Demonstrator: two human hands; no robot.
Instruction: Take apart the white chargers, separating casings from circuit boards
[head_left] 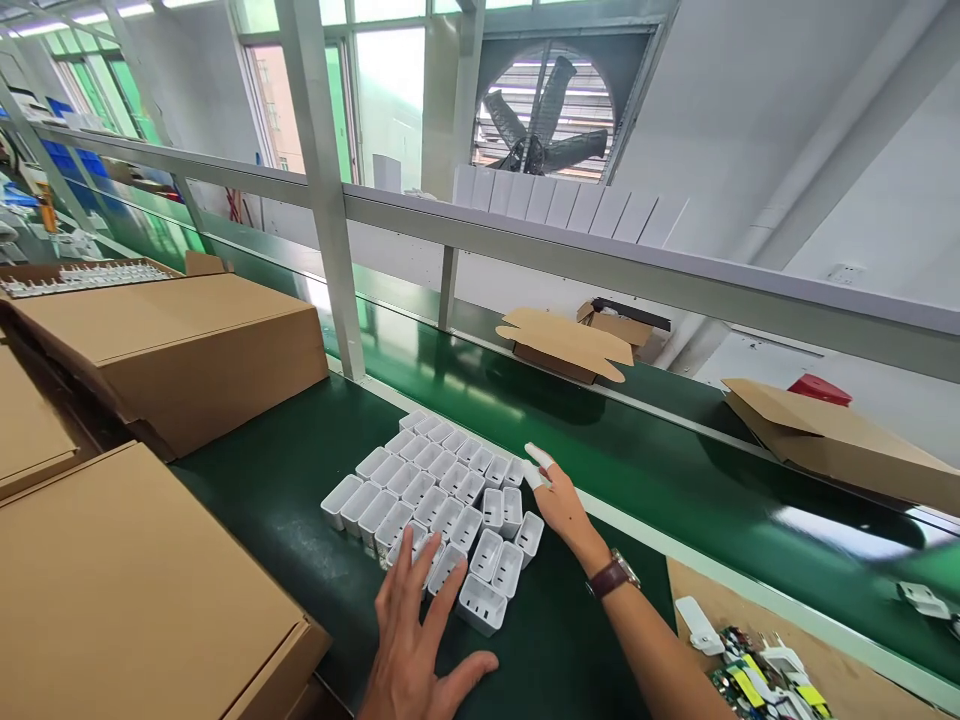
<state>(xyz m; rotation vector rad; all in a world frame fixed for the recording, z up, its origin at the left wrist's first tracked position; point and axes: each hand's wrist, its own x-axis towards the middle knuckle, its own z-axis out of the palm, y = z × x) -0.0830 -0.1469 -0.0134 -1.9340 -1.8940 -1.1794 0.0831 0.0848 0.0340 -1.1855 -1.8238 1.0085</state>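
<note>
Rows of white plastic charger housings (401, 480), open at the top and with small slots in their floors, stand packed together on the dark green worktop (285, 540). My left hand (420, 630) lies over the front edge of the group, fingers spread, fingertips touching or just above the nearest housings. At the far right corner of the group is my right hand (561, 500), white finger cots on two fingertips and a watch on the wrist. Its fingers are stretched out beside the end housings, with nothing held. A few housings (484, 600) at the right sit slightly askew.
Large cardboard boxes (217, 350) fill the left side. Behind a metal post (330, 200) runs a green conveyor belt (465, 370) carrying flattened cardboard (570, 345). Circuit boards (750, 680) with yellow parts lie on a cardboard sheet (862, 670) at lower right.
</note>
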